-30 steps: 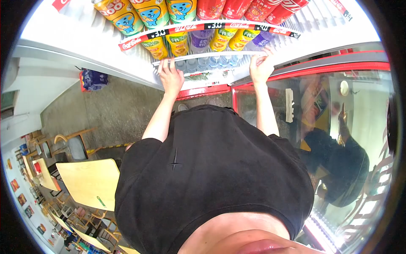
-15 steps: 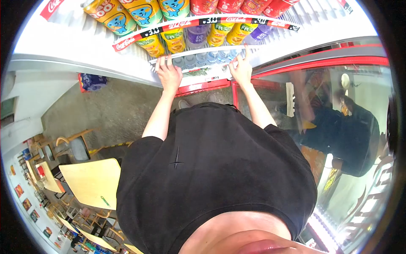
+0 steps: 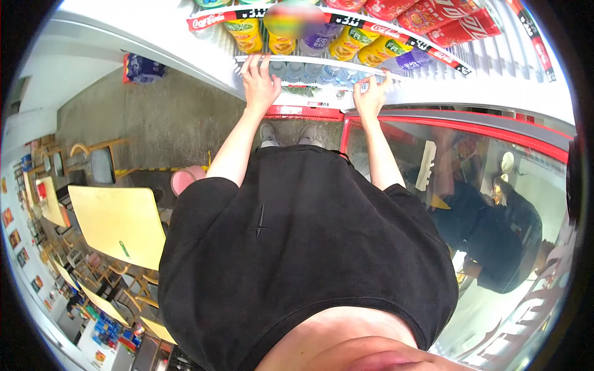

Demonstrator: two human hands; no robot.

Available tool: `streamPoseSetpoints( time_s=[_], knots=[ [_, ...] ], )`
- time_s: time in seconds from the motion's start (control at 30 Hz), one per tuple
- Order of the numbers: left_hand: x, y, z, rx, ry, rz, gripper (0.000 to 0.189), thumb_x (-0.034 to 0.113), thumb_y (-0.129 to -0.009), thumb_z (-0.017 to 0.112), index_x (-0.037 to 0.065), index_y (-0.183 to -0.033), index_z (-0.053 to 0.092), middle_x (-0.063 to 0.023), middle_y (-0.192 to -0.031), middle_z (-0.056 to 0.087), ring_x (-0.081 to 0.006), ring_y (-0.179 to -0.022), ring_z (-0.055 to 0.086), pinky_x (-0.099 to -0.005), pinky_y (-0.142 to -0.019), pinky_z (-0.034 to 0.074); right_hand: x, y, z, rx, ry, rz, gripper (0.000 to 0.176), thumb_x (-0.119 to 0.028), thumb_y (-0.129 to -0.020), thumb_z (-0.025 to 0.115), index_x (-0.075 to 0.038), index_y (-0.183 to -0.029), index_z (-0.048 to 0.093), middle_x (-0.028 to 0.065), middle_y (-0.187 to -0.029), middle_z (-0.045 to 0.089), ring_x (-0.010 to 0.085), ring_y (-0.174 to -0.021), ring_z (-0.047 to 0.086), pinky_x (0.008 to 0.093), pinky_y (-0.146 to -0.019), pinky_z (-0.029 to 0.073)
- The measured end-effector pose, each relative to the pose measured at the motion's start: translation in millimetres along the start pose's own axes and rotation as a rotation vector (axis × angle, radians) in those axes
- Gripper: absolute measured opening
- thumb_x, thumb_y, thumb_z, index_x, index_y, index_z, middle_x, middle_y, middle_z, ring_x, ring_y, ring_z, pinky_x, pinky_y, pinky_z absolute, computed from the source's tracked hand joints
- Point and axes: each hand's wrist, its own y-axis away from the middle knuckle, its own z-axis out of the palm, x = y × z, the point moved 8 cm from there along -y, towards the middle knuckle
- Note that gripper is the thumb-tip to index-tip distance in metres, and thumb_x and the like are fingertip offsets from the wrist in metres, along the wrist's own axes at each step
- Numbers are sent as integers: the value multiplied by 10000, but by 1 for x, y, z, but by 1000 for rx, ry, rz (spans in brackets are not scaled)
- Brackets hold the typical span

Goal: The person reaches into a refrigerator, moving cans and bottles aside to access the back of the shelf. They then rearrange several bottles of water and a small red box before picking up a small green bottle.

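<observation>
In an open drinks fridge, my left hand (image 3: 260, 85) grips the left part of a white shelf front edge (image 3: 318, 62), fingers curled over it. Toward the right end of that same edge is my right hand (image 3: 370, 98), thumb and fingers closed on it, the index finger reaching up. Behind and below the edge stand several clear bottles (image 3: 311, 73). Just above are yellow-labelled bottles (image 3: 345, 44) and a purple-labelled bottle (image 3: 317, 39), under a red and black price strip (image 3: 372, 28).
Red cartons (image 3: 465, 28) fill the upper shelf at right. The red-framed glass door (image 3: 470, 179) stands open on my right, with reflections in it. At left are a yellow table (image 3: 116, 222), chairs (image 3: 102, 166), a pink round stool (image 3: 185, 180) and a dark blue bundle (image 3: 143, 68).
The view has shifted, so the fridge shelves sit further right and higher, and my shoes and a pink stool show more. Both hands stay at the shelf edge.
</observation>
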Motion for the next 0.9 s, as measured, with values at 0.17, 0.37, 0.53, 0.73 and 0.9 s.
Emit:
streamPoseSetpoints(
  time_s=[0.17, 0.37, 0.53, 0.73, 0.9],
  knots=[
    [3, 0, -2, 5, -12, -20, 706, 106, -742, 716, 34, -1399, 467, -202, -1382, 413, -431, -1344, 345, -540, -1142, 335, 2, -3, 0, -53, -65, 61, 190, -165, -790, 773, -107, -916, 642, 255, -1494, 356, 491, -1093, 629, 535, -878, 530],
    [7, -3, -1, 40, -25, -31, 690, 95, -745, 717, 29, -1388, 475, -207, -1372, 431, -434, -1343, 361, -538, -1138, 335, 0, -9, -3, -6, -97, 12, 171, -159, -792, 764, -78, -886, 645, 236, -1416, 400, 477, -1063, 631, 529, -883, 521],
    [7, 0, -1, 49, -28, -50, 676, 81, -751, 714, 35, -1384, 482, -195, -1370, 447, -428, -1353, 369, -537, -1136, 347, -2, -9, -4, 15, -107, -2, 148, -153, -797, 755, -81, -873, 651, 222, -1380, 409, 458, -1003, 639, 528, -865, 530],
    [3, 1, 1, 86, -16, -60, 657, 70, -760, 709, 64, -1387, 513, -170, -1388, 458, -406, -1362, 382, -512, -1133, 375, 2, -7, 1, 53, -97, -45, 151, -147, -798, 763, -79, -871, 649, 245, -1393, 397, 461, -1167, 581, 519, -929, 522],
    [-5, 4, 9, 76, 11, -11, 675, 44, -770, 709, 47, -1405, 482, -201, -1387, 430, -445, -1342, 366, -549, -1131, 348, 26, -7, 15, 124, -213, 50, 140, -97, -797, 754, -62, -854, 631, 260, -1333, 451, 455, -1198, 558, 505, -942, 501]
  ],
)
